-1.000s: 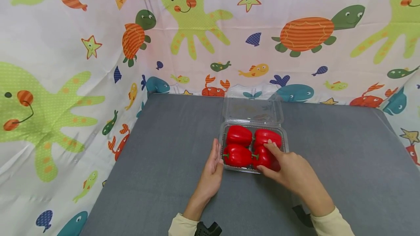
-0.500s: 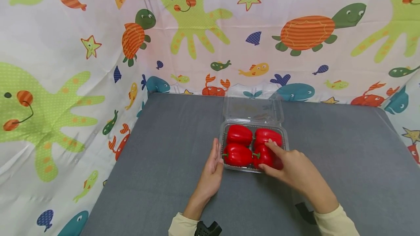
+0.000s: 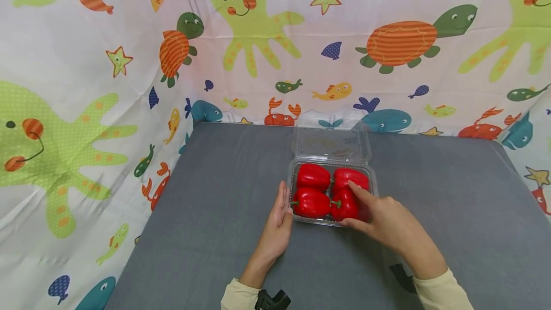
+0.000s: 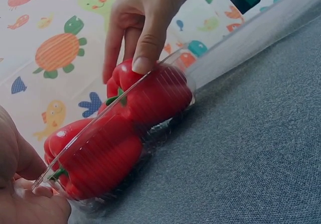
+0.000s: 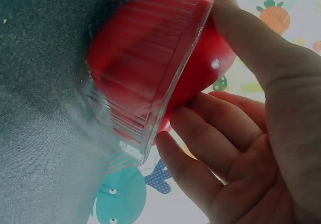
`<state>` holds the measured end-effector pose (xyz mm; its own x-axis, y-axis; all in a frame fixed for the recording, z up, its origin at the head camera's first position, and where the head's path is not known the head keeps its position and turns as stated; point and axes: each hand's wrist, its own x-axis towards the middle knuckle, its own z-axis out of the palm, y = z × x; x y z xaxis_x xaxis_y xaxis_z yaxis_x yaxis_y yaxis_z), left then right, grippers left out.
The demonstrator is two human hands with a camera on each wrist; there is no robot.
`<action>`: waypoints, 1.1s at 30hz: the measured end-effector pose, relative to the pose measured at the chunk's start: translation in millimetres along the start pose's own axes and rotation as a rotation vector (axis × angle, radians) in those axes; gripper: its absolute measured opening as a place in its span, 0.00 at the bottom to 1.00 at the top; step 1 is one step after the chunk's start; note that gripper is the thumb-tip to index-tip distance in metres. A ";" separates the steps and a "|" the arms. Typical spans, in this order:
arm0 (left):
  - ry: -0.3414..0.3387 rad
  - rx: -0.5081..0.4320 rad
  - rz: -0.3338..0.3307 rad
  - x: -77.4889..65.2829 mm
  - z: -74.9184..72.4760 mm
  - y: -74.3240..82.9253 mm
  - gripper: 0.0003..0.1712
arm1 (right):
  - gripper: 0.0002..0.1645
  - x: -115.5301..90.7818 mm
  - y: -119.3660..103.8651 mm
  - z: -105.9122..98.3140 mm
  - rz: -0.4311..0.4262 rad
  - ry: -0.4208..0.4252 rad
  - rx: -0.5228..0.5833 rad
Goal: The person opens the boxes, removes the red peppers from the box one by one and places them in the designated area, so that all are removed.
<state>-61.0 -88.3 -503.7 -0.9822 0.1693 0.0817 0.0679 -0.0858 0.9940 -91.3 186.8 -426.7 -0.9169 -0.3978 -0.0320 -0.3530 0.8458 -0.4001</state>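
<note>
A clear plastic clamshell box holds several glossy red bell peppers in two rows, its transparent lid folded back behind it. My left hand, fingers straight, rests along the box's left side; in the left wrist view it touches the rim. With thumb and fingers spread round the near-right bell pepper, my right hand holds it inside the box. That pepper's right side is hidden by the hand. The right wrist view has the thumb on the pepper's near side and the fingertips against its far side.
A grey cloth covers the table under the box. Behind and to the left hangs a white curtain printed with sea animals. A dark strap piece shows by the right wrist.
My right thumb and forefinger have shifted slightly on the near-right bell pepper, showing a little more of it. My left hand and the box stay where they were.
</note>
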 end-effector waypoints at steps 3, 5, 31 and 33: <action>-0.004 0.007 0.007 -0.3 -0.7 -0.8 0.42 | 0.56 0.0 -0.2 -0.1 -0.010 -0.002 -0.006; -0.006 0.007 0.006 -0.3 -1.1 -1.7 0.42 | 0.55 0.2 0.0 0.1 -0.020 0.001 -0.006; 0.008 -0.006 -0.001 -0.6 -1.0 -2.1 0.42 | 0.51 0.4 3.1 -5.1 -0.031 0.035 0.037; 0.009 -0.004 -0.001 -0.6 -0.6 -1.8 0.42 | 0.51 -0.5 1.9 -6.8 -0.026 0.031 0.041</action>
<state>-60.7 -88.9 -505.6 -0.9838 0.1606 0.0798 0.0660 -0.0897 0.9938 -92.8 191.1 -421.2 -0.9132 -0.4075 0.0073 -0.3693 0.8198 -0.4377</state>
